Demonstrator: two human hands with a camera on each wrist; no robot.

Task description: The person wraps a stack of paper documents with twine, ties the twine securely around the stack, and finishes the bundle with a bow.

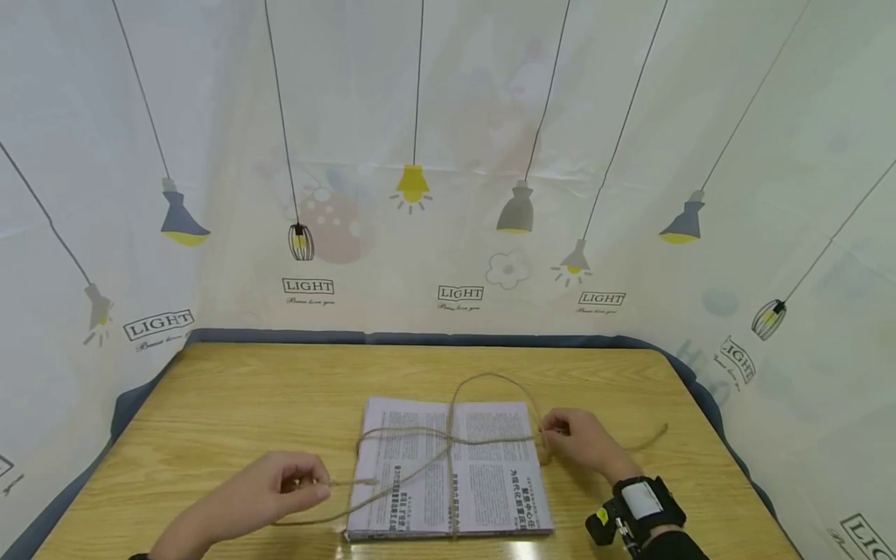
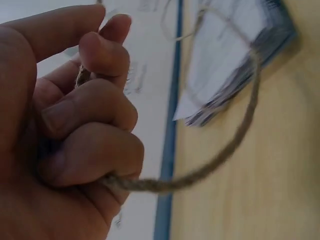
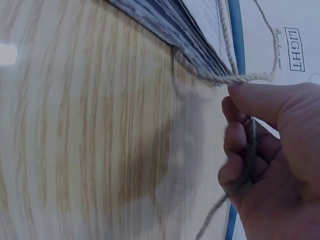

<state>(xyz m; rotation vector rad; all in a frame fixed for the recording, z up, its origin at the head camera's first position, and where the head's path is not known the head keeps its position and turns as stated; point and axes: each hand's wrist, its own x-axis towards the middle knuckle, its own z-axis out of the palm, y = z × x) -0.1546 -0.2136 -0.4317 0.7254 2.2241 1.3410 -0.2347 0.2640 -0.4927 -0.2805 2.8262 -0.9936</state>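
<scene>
A stack of newspapers (image 1: 490, 474) lies on the table, with brown twine (image 1: 450, 467) crossing over its top both ways. To the left of the stack, my left hand (image 1: 269, 490) holds the twine (image 2: 220, 162) in curled fingers; one strand runs from it across the paper, and a short end pokes out past the fingertips. At the stack's right edge, my right hand (image 1: 581, 439) pinches the twine (image 3: 215, 76) between thumb and fingers. A tail of it passes through the palm and trails off to the right. One loose loop arches beyond the stack's far edge.
The wooden table (image 1: 245, 404) is ringed by a dark blue edge (image 1: 490, 340). Behind it hangs a white cloth (image 1: 378, 93) printed with lamps. A wrist camera (image 1: 605, 525) is strapped on the right wrist.
</scene>
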